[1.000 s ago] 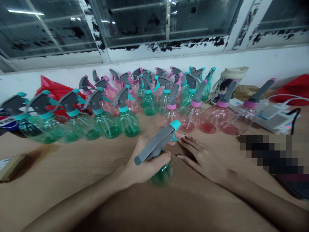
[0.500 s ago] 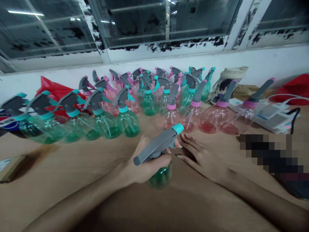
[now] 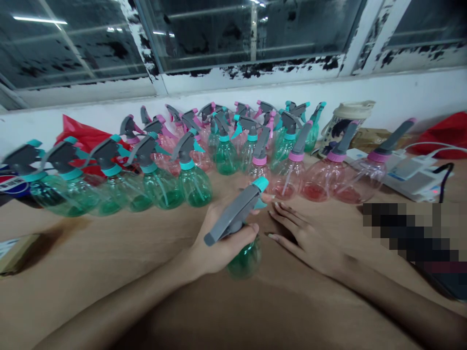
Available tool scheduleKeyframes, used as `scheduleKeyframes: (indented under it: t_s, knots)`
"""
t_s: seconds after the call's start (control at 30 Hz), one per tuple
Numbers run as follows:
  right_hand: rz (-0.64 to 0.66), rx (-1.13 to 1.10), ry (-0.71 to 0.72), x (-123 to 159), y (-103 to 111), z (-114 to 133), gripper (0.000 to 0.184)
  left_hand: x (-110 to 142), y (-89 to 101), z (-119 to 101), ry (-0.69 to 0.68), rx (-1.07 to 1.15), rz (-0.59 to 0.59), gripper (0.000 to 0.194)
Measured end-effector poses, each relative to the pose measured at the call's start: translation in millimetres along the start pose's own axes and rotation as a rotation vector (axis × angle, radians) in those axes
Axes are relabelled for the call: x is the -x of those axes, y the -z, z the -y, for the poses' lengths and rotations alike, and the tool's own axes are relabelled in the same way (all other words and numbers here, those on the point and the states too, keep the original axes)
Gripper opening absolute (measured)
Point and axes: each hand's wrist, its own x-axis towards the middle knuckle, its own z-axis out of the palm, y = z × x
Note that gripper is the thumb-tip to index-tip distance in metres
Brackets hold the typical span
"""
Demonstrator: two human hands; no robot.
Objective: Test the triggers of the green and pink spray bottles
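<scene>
My left hand (image 3: 222, 243) is closed round the neck of a green spray bottle (image 3: 245, 257) at the middle of the table. Its grey trigger head with a turquoise nozzle points away to the upper right, and some fingertips show near the trigger. Flat on the wooden table (image 3: 146, 272), just right of the bottle, lies my right hand (image 3: 304, 238), fingers stretched out and holding nothing. Beyond my hands stand more spray bottles: a slanting row of green ones (image 3: 195, 187) on the left and a row of pink ones (image 3: 315, 182) on the right.
More pink and green bottles crowd against the wall. At the right are a patterned tumbler (image 3: 343, 126), a white power strip with cables (image 3: 404, 175) and a blurred-out dark object (image 3: 419, 248). A red bag (image 3: 80, 133) and a small box (image 3: 18, 253) lie left.
My left hand has turned the spray bottle slightly, its nozzle shifting a little left and farther away. The right hand and the standing bottles have stayed put.
</scene>
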Motion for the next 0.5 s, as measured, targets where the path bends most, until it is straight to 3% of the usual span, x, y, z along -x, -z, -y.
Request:
scheduleKeyframes:
  t_s: [0.13, 0.5]
  knots:
    - [-0.007, -0.008, 0.007, 0.2, -0.6, -0.7, 0.058, 0.7, -4.4, 0.8, -0.053, 0.006, -0.096, 0.005]
    - [0.006, -0.010, -0.004, -0.3, 1.9, 1.2, 0.058, -0.9, -6.0, -1.4, -0.045, 0.001, -0.077, 0.006]
